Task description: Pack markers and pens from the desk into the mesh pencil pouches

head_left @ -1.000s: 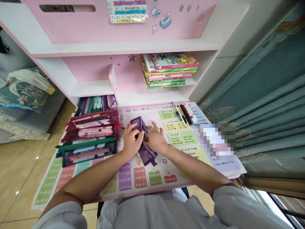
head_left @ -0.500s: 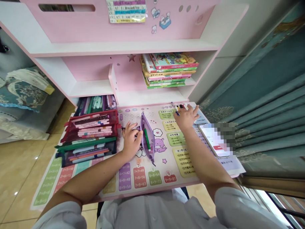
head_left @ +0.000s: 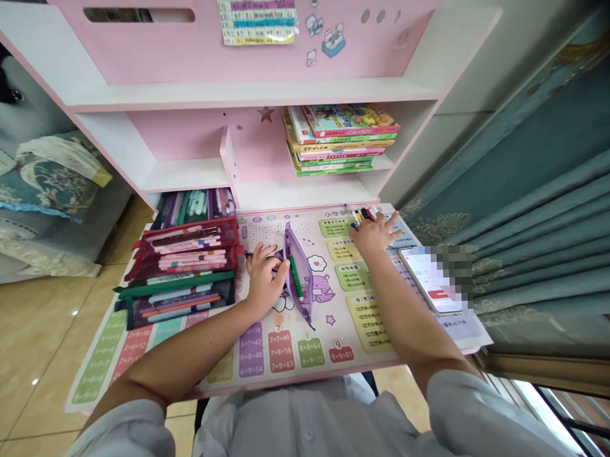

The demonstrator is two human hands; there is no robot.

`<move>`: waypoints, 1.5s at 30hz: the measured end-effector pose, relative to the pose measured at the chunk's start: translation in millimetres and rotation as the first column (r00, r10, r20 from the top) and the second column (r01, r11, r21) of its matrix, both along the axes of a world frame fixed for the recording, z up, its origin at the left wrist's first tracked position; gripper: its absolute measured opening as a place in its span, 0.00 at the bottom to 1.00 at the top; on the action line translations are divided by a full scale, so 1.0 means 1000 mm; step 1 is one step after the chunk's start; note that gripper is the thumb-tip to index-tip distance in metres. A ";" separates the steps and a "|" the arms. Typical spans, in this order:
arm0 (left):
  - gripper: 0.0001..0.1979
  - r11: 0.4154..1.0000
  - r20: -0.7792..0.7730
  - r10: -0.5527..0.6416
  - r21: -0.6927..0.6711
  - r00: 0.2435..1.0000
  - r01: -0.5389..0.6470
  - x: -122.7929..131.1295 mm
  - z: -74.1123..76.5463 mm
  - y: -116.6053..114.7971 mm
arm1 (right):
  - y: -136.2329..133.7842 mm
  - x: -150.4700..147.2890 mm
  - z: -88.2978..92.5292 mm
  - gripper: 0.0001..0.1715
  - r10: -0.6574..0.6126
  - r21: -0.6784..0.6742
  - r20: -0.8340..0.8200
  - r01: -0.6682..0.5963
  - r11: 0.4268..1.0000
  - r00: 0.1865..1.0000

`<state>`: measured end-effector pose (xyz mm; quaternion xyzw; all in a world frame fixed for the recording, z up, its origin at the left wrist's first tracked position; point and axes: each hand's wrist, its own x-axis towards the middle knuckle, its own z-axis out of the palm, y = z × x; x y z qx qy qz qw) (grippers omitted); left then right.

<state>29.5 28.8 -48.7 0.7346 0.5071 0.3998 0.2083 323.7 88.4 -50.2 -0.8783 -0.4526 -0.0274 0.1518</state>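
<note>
Pouch (head_left: 305,268): purple zip pencil pouch at the middle of the desk mat (head_left: 318,381), mouth gaping, long side running from far to near, a green marker (head_left: 295,279) inside.
Left hand (head_left: 263,276): at the pouch's left side, thumb touching its rim, other fingers spread; whether it pinches the fabric I cannot tell.
Right hand (head_left: 374,236): over the loose markers (head_left: 366,214) at the mat's far right, outer fingers splayed; fingertips partly hidden, so I cannot tell if any marker is gripped.
Left side: red mesh pouches (head_left: 196,261) filled with markers, a green-edged pouch (head_left: 174,285) just nearer.
Right side: smartphone (head_left: 430,284) lying near the right forearm, partly blurred out.
Far shelf: stacked books (head_left: 339,147) on the right, above the desk.
</note>
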 end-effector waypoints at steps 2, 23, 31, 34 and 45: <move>0.14 1.000 0.000 -0.001 -0.001 1.000 0.001 0.000 0.001 0.000 | 0.001 0.000 -0.001 0.20 0.006 0.003 0.007 -0.006 1.000 1.000; 0.13 1.000 -0.007 0.015 0.023 1.000 -0.015 0.001 -0.002 0.003 | -0.073 -0.093 0.068 0.11 0.583 0.379 -0.303 -0.465 0.800 0.754; 0.13 0.999 0.003 0.005 0.034 1.000 -0.005 0.001 -0.002 0.001 | -0.100 -0.131 0.077 0.12 0.662 0.121 -0.330 -0.666 0.737 0.673; 0.13 1.000 -0.003 0.008 0.029 1.000 -0.007 0.002 -0.002 0.001 | -0.100 -0.142 0.070 0.12 0.647 0.007 -0.258 -0.668 0.744 0.718; 0.13 1.000 -0.023 0.007 0.023 1.000 -0.006 0.003 -0.001 -0.001 | -0.086 -0.144 0.047 0.15 0.618 -0.159 -0.173 -0.641 0.751 0.767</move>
